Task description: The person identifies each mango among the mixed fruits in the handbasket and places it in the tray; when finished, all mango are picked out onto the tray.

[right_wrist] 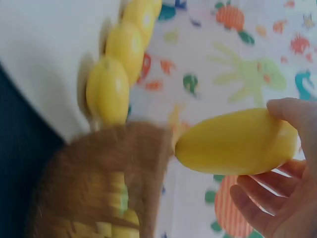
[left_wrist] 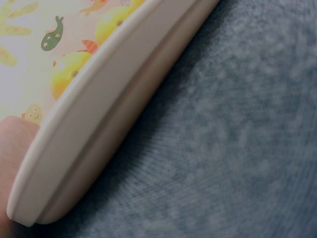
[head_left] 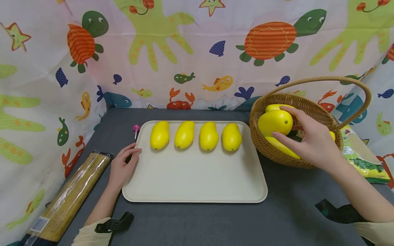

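Observation:
My right hand (head_left: 317, 140) grips a yellow mango (head_left: 275, 123) over the wicker basket (head_left: 264, 147); in the right wrist view the thumb lies on one side of the held mango (right_wrist: 237, 143) and fingers on the other. More mangoes (head_left: 283, 147) lie inside the basket, partly hidden by the hand. On the left, my left hand (head_left: 123, 167) holds the left rim of the cream tray (head_left: 197, 177), fingers bent at its edge. A row of several mangoes (head_left: 209, 136) lies along the tray's far side.
A pink lollipop (head_left: 136, 129) sits by the tray's far left corner. Left of the left arm lies a long clear pack of dry noodles (head_left: 74, 194). A green and yellow bag (head_left: 363, 157) is right of the basket, whose tall handle (head_left: 363, 85) arches above it. Printed cloth (head_left: 197, 51) hangs behind.

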Motion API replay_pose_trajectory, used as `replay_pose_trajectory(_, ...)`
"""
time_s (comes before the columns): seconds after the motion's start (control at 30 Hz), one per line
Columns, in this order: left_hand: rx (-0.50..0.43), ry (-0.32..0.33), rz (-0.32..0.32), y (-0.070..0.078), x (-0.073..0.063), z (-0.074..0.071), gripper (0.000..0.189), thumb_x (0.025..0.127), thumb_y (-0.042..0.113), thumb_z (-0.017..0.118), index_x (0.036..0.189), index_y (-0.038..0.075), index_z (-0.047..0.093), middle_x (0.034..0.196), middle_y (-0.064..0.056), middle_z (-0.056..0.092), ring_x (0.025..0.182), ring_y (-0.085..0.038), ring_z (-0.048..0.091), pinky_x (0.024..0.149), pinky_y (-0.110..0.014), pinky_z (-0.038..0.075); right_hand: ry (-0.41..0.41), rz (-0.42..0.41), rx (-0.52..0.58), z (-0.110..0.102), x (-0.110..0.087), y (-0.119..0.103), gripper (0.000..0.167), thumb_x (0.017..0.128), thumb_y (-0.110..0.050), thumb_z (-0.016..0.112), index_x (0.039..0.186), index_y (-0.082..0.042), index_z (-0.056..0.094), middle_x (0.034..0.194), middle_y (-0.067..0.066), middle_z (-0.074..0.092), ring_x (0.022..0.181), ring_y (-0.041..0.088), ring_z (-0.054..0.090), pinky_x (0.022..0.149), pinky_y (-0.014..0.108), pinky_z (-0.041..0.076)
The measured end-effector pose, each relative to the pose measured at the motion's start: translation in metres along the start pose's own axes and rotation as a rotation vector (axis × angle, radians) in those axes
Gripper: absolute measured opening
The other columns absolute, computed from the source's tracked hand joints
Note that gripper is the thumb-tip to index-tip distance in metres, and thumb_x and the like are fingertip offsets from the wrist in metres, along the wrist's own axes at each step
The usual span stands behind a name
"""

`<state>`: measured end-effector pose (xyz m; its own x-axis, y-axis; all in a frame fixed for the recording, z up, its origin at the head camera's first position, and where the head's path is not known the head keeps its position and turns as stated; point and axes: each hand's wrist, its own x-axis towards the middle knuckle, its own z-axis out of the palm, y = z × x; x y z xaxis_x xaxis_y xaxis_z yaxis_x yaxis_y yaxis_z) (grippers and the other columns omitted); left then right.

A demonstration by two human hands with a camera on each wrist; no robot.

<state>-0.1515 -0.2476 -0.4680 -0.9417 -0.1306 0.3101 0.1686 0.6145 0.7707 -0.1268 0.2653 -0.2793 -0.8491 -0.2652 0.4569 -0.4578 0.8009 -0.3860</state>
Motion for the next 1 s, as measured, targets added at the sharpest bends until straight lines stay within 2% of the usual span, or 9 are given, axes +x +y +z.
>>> replay_pose_trajectory(0.1, 0.000, 0.000, -0.003, -0.001, 0.000, -0.001, 0.024, 0.098, 0.020, 0.058, 0.116, 0.011, 0.072, 0.139, -0.002, 0.054, 0.128, -0.025, 0.050, 0.092, -0.008, 0.036, 0.015, -0.079, 0.049, 0.015, -0.004, -0.013, 0.077, 0.077, -0.016, 0.083, 0.144, -0.014, 0.046, 0.123, 0.009, 0.061, 0.099, 0.021, 0.060, 0.083, 0.002, 0.036)
replay_pose_trajectory(0.2, 0.000, -0.006, -0.005, -0.002, 0.000, -0.001, 0.024, 0.099, 0.021, 0.058, 0.116, 0.011, 0.071, 0.139, -0.002, 0.054, 0.129, -0.024, 0.049, 0.094, -0.014, 0.039, 0.001, -0.147, 0.081, 0.033, -0.007, -0.023, 0.079, 0.075, -0.013, 0.084, 0.144, -0.013, 0.046, 0.129, 0.007, 0.059, 0.103, 0.016, 0.059, 0.086, 0.006, 0.040)
replay_pose_trajectory(0.33, -0.012, -0.014, -0.009, -0.003, 0.000, -0.001, 0.024, 0.099, 0.021, 0.057, 0.116, 0.011, 0.071, 0.140, -0.003, 0.054, 0.129, -0.025, 0.048, 0.100, -0.034, 0.044, 0.003, -0.217, 0.123, 0.060, -0.010, -0.036, 0.079, 0.074, -0.014, 0.084, 0.144, -0.011, 0.046, 0.135, 0.005, 0.056, 0.109, 0.016, 0.057, 0.091, 0.019, 0.045)
replay_pose_trajectory(0.4, -0.025, -0.014, -0.008, -0.003, 0.001, -0.001, 0.024, 0.099, 0.021, 0.058, 0.116, 0.010, 0.071, 0.140, -0.004, 0.054, 0.130, -0.026, 0.048, 0.101, -0.043, 0.043, 0.012, -0.247, 0.155, 0.075, -0.010, -0.044, 0.079, 0.074, -0.016, 0.083, 0.143, -0.009, 0.046, 0.135, 0.006, 0.056, 0.111, 0.019, 0.056, 0.094, 0.027, 0.045)
replay_pose_trajectory(0.53, -0.039, -0.014, -0.009, -0.002, 0.001, -0.001, 0.024, 0.099, 0.020, 0.058, 0.116, 0.009, 0.071, 0.140, -0.005, 0.054, 0.130, -0.028, 0.047, 0.102, -0.050, 0.041, -0.003, -0.274, 0.221, 0.105, -0.010, -0.061, 0.079, 0.074, -0.017, 0.083, 0.142, -0.007, 0.045, 0.137, 0.007, 0.054, 0.112, 0.019, 0.055, 0.092, 0.036, 0.048)
replay_pose_trajectory(0.67, -0.044, -0.016, -0.010, -0.003, 0.002, 0.000, 0.024, 0.098, 0.019, 0.059, 0.117, 0.009, 0.071, 0.140, -0.005, 0.054, 0.131, -0.027, 0.047, 0.103, -0.049, 0.041, -0.046, -0.282, 0.260, 0.133, -0.011, -0.080, 0.078, 0.076, -0.021, 0.082, 0.143, -0.011, 0.044, 0.136, 0.002, 0.053, 0.113, 0.016, 0.053, 0.092, 0.038, 0.049)
replay_pose_trajectory(0.87, -0.045, -0.016, -0.005, -0.004, 0.002, -0.001, 0.024, 0.098, 0.018, 0.058, 0.117, 0.008, 0.071, 0.141, -0.007, 0.053, 0.131, -0.029, 0.047, 0.103, -0.049, 0.040, -0.099, -0.416, 0.293, 0.173, -0.009, -0.105, 0.073, 0.079, -0.022, 0.079, 0.141, -0.010, 0.045, 0.141, 0.003, 0.051, 0.128, 0.017, 0.047, 0.107, 0.035, 0.039)
replay_pose_trajectory(1.0, -0.041, -0.021, -0.001, -0.002, 0.002, -0.002, 0.025, 0.098, 0.018, 0.058, 0.117, 0.007, 0.070, 0.141, -0.009, 0.053, 0.132, -0.032, 0.046, 0.104, -0.052, 0.039, -0.131, -0.494, 0.274, 0.195, -0.006, -0.120, 0.070, 0.080, -0.023, 0.078, 0.141, -0.013, 0.046, 0.144, 0.003, 0.048, 0.132, 0.015, 0.043, 0.108, 0.028, 0.036)
